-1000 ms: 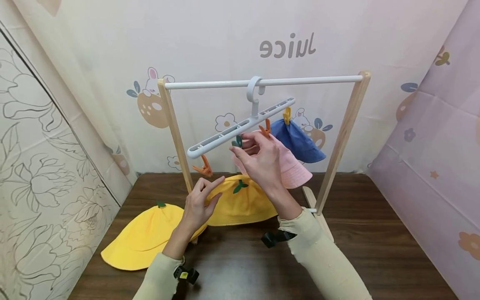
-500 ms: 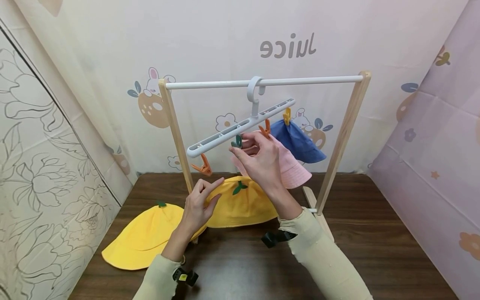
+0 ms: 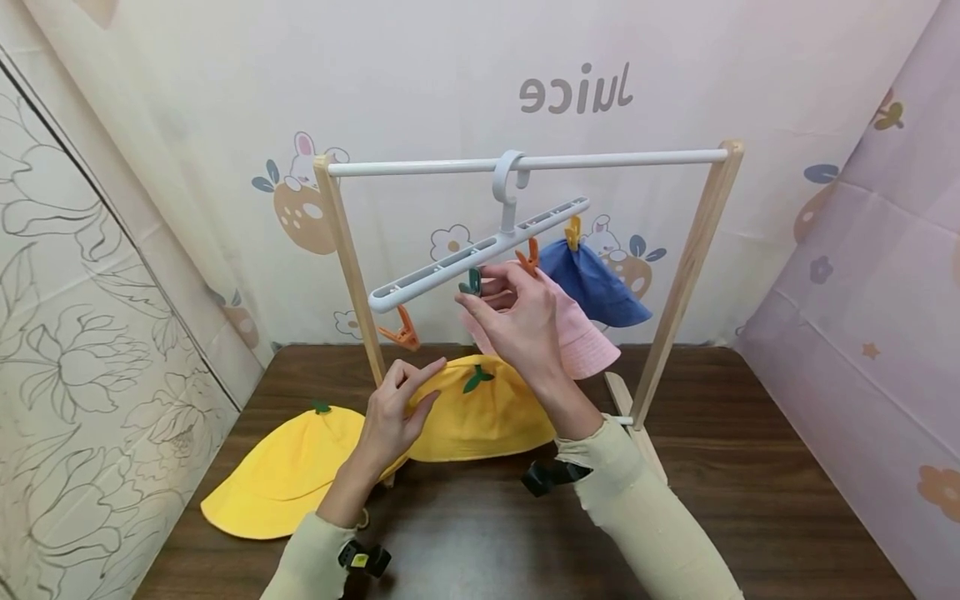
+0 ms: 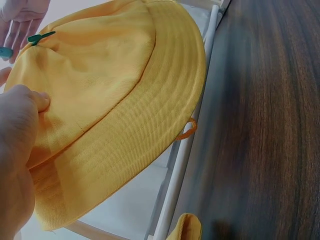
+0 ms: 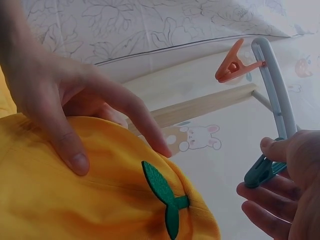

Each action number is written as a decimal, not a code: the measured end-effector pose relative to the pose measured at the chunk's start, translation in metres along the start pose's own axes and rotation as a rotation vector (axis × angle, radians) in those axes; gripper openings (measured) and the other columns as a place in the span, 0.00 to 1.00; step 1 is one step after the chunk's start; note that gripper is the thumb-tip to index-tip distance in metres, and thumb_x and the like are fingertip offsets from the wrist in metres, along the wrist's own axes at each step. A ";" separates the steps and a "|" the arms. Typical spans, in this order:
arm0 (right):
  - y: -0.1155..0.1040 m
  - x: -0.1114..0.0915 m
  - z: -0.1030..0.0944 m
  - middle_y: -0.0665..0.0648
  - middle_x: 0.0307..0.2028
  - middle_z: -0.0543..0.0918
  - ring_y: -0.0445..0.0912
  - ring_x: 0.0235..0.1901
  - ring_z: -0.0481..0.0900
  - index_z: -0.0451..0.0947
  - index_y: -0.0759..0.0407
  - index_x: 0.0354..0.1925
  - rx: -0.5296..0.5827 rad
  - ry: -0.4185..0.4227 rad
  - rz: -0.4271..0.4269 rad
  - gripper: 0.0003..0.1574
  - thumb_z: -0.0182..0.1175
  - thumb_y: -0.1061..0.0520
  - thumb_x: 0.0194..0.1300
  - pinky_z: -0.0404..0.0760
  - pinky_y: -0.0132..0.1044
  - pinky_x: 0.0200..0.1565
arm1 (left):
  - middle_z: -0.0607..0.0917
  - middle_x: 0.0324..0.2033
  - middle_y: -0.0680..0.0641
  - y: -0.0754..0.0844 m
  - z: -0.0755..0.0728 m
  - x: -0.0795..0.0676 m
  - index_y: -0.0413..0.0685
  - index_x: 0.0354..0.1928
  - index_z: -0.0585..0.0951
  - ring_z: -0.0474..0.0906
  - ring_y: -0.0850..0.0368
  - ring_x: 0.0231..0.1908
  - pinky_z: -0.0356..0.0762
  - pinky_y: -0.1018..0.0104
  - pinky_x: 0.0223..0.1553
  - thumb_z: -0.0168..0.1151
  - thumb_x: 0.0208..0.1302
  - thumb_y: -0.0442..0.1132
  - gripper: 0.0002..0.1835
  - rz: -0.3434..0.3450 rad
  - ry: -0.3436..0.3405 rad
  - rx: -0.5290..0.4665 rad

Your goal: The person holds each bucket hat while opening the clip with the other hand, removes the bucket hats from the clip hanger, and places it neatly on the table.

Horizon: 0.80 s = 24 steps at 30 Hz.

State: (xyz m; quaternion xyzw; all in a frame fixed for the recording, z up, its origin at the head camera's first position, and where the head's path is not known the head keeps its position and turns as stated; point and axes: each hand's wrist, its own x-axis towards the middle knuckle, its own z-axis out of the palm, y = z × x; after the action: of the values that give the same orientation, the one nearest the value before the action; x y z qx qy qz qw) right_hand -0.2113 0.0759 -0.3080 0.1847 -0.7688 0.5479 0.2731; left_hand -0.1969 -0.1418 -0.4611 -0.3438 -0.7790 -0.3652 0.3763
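Observation:
My left hand (image 3: 392, 417) pinches a yellow bucket hat (image 3: 483, 421) by its crown, thumb in front and other fingers behind. A green leaf tab (image 5: 167, 200) sits on top of this hat, which is held below a white hanger (image 3: 438, 271). With my right hand (image 3: 521, 325) I grip a green clothespin (image 5: 262, 172) that hangs from the hanger, just above the hat and apart from it. Beside that hand hangs a pink hat (image 3: 585, 337) under an orange clothespin (image 3: 529, 257), partly hidden by the hand. At the hanger's near end dangles another orange clothespin (image 3: 402, 332) holding nothing.
The hanger hooks over the white rod (image 3: 615, 160) of a wooden-sided rack (image 3: 682, 292). A blue hat (image 3: 592, 283) hangs from a yellow clothespin (image 3: 573, 233) at the far end. Another yellow hat (image 3: 277, 475) lies on the dark wooden table (image 3: 750, 500) at left.
The held yellow hat has sunk slightly. The hanger's near end has shifted a little left and up. My right hand keeps its grip on the green clothespin.

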 end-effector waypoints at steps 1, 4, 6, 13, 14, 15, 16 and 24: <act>0.000 0.000 0.000 0.66 0.43 0.95 0.58 0.39 0.97 0.88 0.67 0.56 0.000 0.001 0.000 0.25 0.84 0.60 0.65 0.96 0.45 0.48 | 0.77 0.36 0.46 0.000 -0.001 0.000 0.55 0.73 0.84 0.65 0.58 0.31 0.61 0.76 0.30 0.78 0.63 0.23 0.37 0.001 -0.003 0.000; -0.001 -0.001 0.000 0.66 0.43 0.95 0.58 0.39 0.97 0.88 0.68 0.56 0.002 0.001 0.000 0.24 0.83 0.60 0.65 0.96 0.45 0.48 | 0.77 0.36 0.46 0.001 -0.003 -0.001 0.56 0.72 0.84 0.65 0.59 0.31 0.61 0.77 0.30 0.78 0.62 0.23 0.37 0.002 -0.014 0.003; -0.001 -0.001 0.001 0.66 0.43 0.95 0.58 0.39 0.97 0.88 0.68 0.56 0.000 -0.001 0.002 0.24 0.83 0.60 0.65 0.96 0.46 0.49 | 0.77 0.36 0.46 0.002 -0.005 -0.002 0.56 0.72 0.85 0.64 0.59 0.31 0.60 0.77 0.30 0.78 0.61 0.22 0.38 0.006 -0.020 0.004; 0.000 -0.004 0.001 0.66 0.44 0.95 0.58 0.39 0.97 0.88 0.68 0.56 -0.004 -0.006 0.004 0.25 0.83 0.61 0.65 0.96 0.48 0.49 | 0.77 0.36 0.47 0.007 -0.009 -0.007 0.54 0.72 0.85 0.67 0.59 0.32 0.64 0.77 0.32 0.78 0.60 0.21 0.38 0.005 -0.025 -0.028; 0.000 -0.004 0.001 0.66 0.44 0.95 0.58 0.39 0.97 0.88 0.68 0.56 -0.005 -0.006 0.000 0.25 0.84 0.61 0.64 0.96 0.49 0.49 | 0.77 0.36 0.47 0.007 -0.010 -0.007 0.53 0.72 0.85 0.68 0.58 0.32 0.65 0.77 0.32 0.78 0.60 0.21 0.38 0.005 -0.024 -0.034; 0.000 -0.003 0.000 0.66 0.44 0.95 0.58 0.39 0.97 0.88 0.69 0.56 -0.007 -0.006 -0.004 0.25 0.83 0.61 0.64 0.96 0.50 0.49 | 0.77 0.36 0.47 0.008 -0.010 -0.007 0.53 0.72 0.85 0.68 0.58 0.32 0.66 0.77 0.33 0.78 0.60 0.21 0.38 0.003 -0.024 -0.038; 0.000 -0.003 0.000 0.66 0.44 0.95 0.58 0.39 0.97 0.88 0.69 0.56 -0.008 -0.006 -0.008 0.25 0.83 0.61 0.64 0.96 0.50 0.49 | 0.77 0.36 0.47 0.008 -0.010 -0.007 0.53 0.72 0.85 0.69 0.58 0.32 0.66 0.76 0.33 0.78 0.60 0.20 0.38 0.002 -0.025 -0.042; 0.001 0.000 -0.002 0.67 0.45 0.95 0.59 0.40 0.97 0.87 0.69 0.56 -0.018 -0.012 -0.013 0.24 0.83 0.61 0.66 0.96 0.50 0.50 | 0.76 0.36 0.48 0.010 -0.013 -0.007 0.51 0.72 0.85 0.65 0.59 0.34 0.63 0.76 0.33 0.78 0.60 0.20 0.38 0.003 -0.029 -0.072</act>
State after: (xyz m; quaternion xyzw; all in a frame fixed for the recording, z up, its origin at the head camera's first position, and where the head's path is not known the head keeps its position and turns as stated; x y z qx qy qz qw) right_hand -0.2120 0.0779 -0.3082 0.1906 -0.7741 0.5381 0.2735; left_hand -0.1811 -0.1490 -0.4582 -0.3633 -0.7703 -0.3874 0.3530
